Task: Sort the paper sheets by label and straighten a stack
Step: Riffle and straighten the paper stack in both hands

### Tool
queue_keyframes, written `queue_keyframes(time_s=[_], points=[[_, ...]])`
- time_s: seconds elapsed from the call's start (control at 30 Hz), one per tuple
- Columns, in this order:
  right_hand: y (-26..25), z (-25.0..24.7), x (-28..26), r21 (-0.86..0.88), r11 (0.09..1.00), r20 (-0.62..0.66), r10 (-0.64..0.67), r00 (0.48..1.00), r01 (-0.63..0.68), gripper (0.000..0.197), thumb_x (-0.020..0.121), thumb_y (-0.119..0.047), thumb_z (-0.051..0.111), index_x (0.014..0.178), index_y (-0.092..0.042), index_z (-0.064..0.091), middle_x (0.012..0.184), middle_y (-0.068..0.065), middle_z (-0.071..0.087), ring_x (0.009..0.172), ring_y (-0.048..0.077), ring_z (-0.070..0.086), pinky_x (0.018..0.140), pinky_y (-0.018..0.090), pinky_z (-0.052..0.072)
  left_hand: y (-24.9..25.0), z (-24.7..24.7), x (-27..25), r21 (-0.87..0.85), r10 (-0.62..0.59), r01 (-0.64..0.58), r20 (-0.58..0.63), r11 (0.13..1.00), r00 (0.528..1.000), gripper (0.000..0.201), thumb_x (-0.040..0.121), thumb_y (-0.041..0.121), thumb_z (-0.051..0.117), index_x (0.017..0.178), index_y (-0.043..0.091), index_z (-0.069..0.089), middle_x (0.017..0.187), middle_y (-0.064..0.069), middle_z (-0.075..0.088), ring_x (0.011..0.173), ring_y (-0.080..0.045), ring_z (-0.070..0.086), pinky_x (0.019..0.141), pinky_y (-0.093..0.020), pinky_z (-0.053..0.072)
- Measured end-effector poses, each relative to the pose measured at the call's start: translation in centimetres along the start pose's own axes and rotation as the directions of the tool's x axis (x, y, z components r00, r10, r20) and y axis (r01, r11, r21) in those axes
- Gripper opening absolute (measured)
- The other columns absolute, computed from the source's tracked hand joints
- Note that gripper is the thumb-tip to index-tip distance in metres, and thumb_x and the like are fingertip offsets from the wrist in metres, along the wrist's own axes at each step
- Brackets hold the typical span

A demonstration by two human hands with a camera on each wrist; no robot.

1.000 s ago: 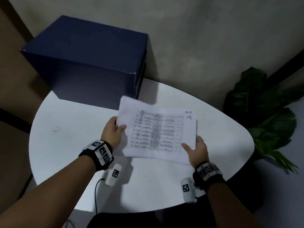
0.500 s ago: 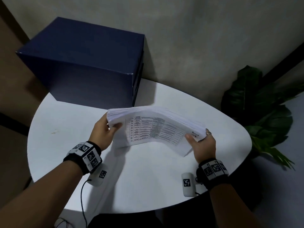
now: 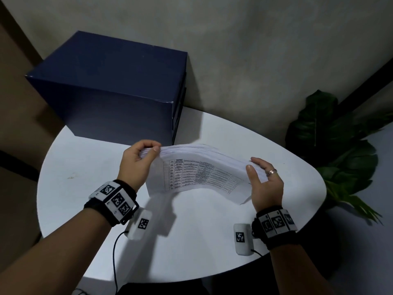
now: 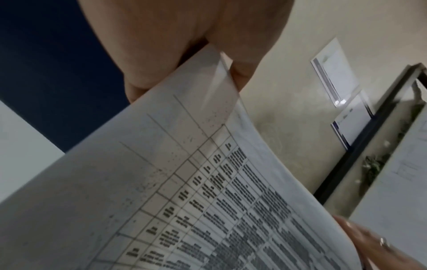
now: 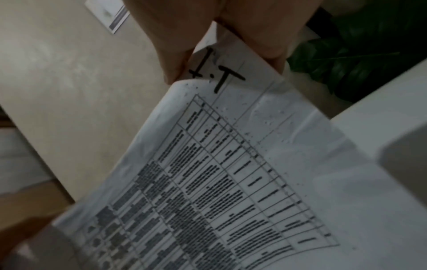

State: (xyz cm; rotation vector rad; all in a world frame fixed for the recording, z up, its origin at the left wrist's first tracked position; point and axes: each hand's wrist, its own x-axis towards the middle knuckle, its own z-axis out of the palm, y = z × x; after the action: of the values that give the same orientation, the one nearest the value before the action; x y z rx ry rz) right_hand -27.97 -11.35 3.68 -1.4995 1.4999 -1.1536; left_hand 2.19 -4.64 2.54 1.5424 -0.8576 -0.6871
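Note:
A stack of paper sheets [image 3: 197, 169] printed with a table stands tilted on its long lower edge on the white table [image 3: 89, 167], bowed upward in the middle. My left hand [image 3: 144, 154] grips its left end, thumb on the near face and fingers curled over the far side. My right hand [image 3: 258, 173] holds the right end the same way. In the right wrist view the front sheet [image 5: 231, 164] carries a handwritten "I.T" label [image 5: 217, 73] by my thumb. The left wrist view shows the stack [image 4: 161, 182] pinched between thumb and fingers.
A large dark blue box [image 3: 110, 90] stands at the table's back left, just behind the stack. A green leafy plant [image 3: 336, 145] sits beyond the right edge. A beige wall [image 3: 234, 50] runs behind, with small cards [image 4: 335, 73] stuck on it.
The stack lay flat on the table a second ago. Both hands have tipped it up onto its long edge, and it now bows upward between them.

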Motion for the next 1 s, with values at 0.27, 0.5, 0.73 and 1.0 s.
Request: queue_keyframes(time_s=[0.27,0.5,0.73,1.0], points=[[-0.5,-1.2,0.6,-0.233,0.961,0.251,-0.089,0.964,0.150,0.069,0.070,-0.029,0.084,0.133,-0.026,0.055,0.115,-0.012,0.059,0.106,-0.007,0.052,0.095,0.007,0.036,1.6,-1.2,0.9,0.456,0.170,-0.315,0.331,0.832,0.928,0.026,0.084,0.033,0.079,0.108,0.026,0.071,0.103,0.011,0.071,0.095,-0.010,0.066,0.086,-0.025,0.050],[-2.4,-1.9,1.1,-0.637,0.699,0.440,-0.016,0.898,0.325,0.107,0.062,-0.059,0.079,0.150,-0.031,0.026,0.124,-0.020,0.052,0.115,0.009,0.047,0.099,0.032,0.040,2.5,-0.5,1.2,0.670,0.250,-0.440,0.366,0.598,0.897,0.011,0.090,0.028,0.071,0.096,0.019,0.070,0.091,0.003,0.072,0.085,-0.025,0.067,0.068,-0.034,0.051],[0.5,-2.4,1.7,-0.316,0.947,0.163,-0.013,0.987,0.064,0.022,0.077,-0.017,0.078,0.092,-0.024,0.063,0.086,-0.011,0.065,0.083,0.014,0.063,0.072,0.025,0.047,-0.3,-1.4,0.4,0.267,0.077,-0.102,0.103,0.958,0.992,0.040,0.074,0.016,0.087,0.105,0.028,0.064,0.098,0.012,0.068,0.088,-0.002,0.064,0.080,-0.012,0.048],[4.7,0.4,0.9,0.140,0.966,0.060,0.211,0.976,-0.217,0.030,0.073,-0.003,0.082,0.098,-0.015,0.072,0.081,-0.016,0.075,0.082,-0.003,0.071,0.071,0.013,0.055,-4.7,0.4,-1.8,0.088,-0.148,0.142,0.066,0.986,0.987,0.032,0.080,0.005,0.081,0.096,0.031,0.073,0.092,0.028,0.075,0.088,0.005,0.070,0.086,-0.029,0.058]])
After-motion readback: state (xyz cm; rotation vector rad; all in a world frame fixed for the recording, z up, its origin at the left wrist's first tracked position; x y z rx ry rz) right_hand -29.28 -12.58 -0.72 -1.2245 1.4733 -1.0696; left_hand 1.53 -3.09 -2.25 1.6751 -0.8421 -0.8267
